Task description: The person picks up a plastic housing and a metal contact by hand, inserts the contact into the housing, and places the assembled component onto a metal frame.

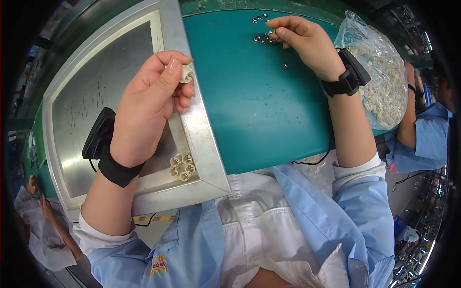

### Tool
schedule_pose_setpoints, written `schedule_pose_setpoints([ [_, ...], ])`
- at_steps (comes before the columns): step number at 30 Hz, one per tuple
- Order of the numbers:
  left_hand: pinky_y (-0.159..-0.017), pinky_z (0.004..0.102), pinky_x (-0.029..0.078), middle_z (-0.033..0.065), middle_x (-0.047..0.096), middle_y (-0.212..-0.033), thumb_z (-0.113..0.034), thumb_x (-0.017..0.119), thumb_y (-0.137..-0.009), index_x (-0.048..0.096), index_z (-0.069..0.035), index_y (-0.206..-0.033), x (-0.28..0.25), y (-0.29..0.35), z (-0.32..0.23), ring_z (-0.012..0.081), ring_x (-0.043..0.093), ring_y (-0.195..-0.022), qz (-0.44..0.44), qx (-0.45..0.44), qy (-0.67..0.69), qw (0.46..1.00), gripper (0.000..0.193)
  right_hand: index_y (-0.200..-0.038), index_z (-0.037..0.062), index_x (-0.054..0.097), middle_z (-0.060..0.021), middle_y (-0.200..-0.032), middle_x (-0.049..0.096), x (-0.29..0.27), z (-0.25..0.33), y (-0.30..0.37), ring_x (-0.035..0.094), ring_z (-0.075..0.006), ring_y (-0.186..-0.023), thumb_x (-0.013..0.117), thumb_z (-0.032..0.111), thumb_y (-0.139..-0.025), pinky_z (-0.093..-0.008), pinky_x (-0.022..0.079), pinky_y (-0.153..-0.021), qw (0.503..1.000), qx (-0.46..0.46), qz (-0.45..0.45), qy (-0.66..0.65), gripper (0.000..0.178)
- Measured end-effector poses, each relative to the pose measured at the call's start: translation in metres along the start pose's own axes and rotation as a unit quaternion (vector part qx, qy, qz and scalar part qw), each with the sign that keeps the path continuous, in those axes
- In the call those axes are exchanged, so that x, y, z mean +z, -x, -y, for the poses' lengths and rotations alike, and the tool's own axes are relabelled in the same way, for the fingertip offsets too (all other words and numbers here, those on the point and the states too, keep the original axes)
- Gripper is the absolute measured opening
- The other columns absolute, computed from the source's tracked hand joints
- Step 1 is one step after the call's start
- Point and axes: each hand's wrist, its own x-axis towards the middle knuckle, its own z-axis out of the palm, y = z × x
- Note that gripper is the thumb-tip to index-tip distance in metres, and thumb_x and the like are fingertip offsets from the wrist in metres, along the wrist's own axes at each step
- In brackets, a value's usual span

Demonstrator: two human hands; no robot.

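Observation:
My left hand (152, 98) is above the right rim of a metal-framed tray (204, 149). Its thumb and fingers are closed on a small cream plastic piece (187, 74), shaped like a hollow flower cup. At the far side of the green mat (254, 105), my right hand (307, 45) is among small shiny metal pieces (258, 39). Thumb and forefinger are brought close together there; whether a metal piece is between them is too small to tell. Several similar cream pieces (182, 167) stand grouped in the tray's near right corner.
A clear plastic bag (379, 72) full of cream pieces lies at the right of the mat. One metal piece (285, 65) sits apart from the others. Black bands with devices are on both my wrists. Other people work at the far left and right edges.

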Motion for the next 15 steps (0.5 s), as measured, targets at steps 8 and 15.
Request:
schedule_pose_setpoints([
  [8, -0.073, 0.0225, 0.043, 0.0052, 0.057, -0.089, -0.025, 0.043, -0.094, 0.048, -0.002, -0.111, 0.0070, -0.0023, 0.0037, 0.0106, 0.053, -0.080, -0.047, 0.027, -0.021, 0.998, 0.029, -0.105, 0.0018, 0.055, -0.0020, -0.092, 0.058, -0.0053, 0.0008, -0.0007, 0.051, -0.0074, -0.080, 0.053, 0.011, -0.088, -0.0202, 0.042, -0.072, 0.970, 0.034, 0.086, -0.226, 0.019],
  [15, -0.073, 0.0216, 0.043, 0.0048, 0.057, -0.092, -0.022, 0.046, -0.093, 0.051, -0.002, -0.109, 0.0024, -0.0036, 0.0054, 0.0101, 0.054, -0.082, -0.044, 0.022, -0.016, 0.999, 0.026, -0.101, 0.0019, 0.057, -0.0010, -0.089, 0.058, -0.0004, 0.0042, 0.0013, 0.051, -0.0063, -0.079, 0.054, 0.011, -0.087, -0.0194, 0.042, -0.071, 0.969, 0.017, 0.079, -0.234, 0.017],
])
